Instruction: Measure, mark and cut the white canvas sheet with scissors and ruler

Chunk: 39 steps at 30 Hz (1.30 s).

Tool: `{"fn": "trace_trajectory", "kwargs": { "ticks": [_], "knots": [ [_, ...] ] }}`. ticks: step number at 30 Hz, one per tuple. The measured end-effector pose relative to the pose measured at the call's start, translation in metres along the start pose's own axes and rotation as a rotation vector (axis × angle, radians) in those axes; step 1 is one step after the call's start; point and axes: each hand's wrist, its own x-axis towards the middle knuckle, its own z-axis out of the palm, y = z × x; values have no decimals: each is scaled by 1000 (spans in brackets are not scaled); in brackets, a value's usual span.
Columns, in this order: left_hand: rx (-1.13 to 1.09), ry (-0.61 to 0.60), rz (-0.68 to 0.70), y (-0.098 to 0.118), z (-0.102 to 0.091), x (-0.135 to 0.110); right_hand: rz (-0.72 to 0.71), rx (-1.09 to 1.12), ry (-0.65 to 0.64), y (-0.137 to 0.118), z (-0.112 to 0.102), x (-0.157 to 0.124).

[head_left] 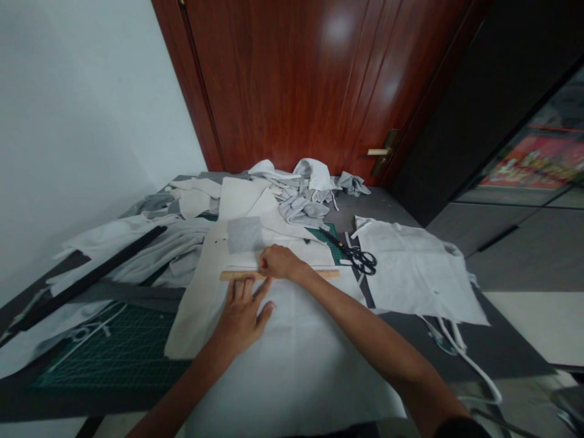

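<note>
A wooden ruler (327, 274) lies crosswise on white fabric (296, 353) in front of me. My left hand (244, 310) rests with spread fingers, its fingertips pressing on the ruler's near edge toward the left end. Just above the ruler's middle, my right hand (277, 263) is closed in a pinch at the upper edge; whatever its fingers hold is hidden. Beneath and beyond the hands is a cream pattern-like sheet (196, 304), with a grey square patch (244, 235) on it. Black-handled scissors (362, 260) lie to the right of the ruler.
Heaped white and grey cloth (303, 210) lies at the back, with more on the left beside a long black bar (100, 277). A green cutting mat (123, 353) is at front left. Folded white fabric (415, 267) and a white cord (479, 371) lie right. A door (292, 85) stands behind.
</note>
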Motion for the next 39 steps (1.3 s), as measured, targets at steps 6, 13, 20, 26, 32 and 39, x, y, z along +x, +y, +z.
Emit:
{"fn": "trace_trajectory", "kwargs": {
  "ticks": [6, 13, 20, 26, 32, 39],
  "knots": [
    [22, -1, 15, 0, -1, 0, 15, 5, -7, 3, -3, -4],
    [16, 5, 12, -1, 0, 0, 33, 3, -25, 6, -11, -13],
    [22, -13, 13, -1, -1, 0, 32, 8, -30, 14, -12, -19],
    [35, -13, 15, 0, -3, 1, 43, 13, -31, 22, -13, -25],
    [51, -8, 16, 0, -2, 1, 65, 10, -40, 30, -18, -35],
    [65, -17, 34, 0, -6, 4, 57, -5, -44, 43, -19, -43]
  ]
}}
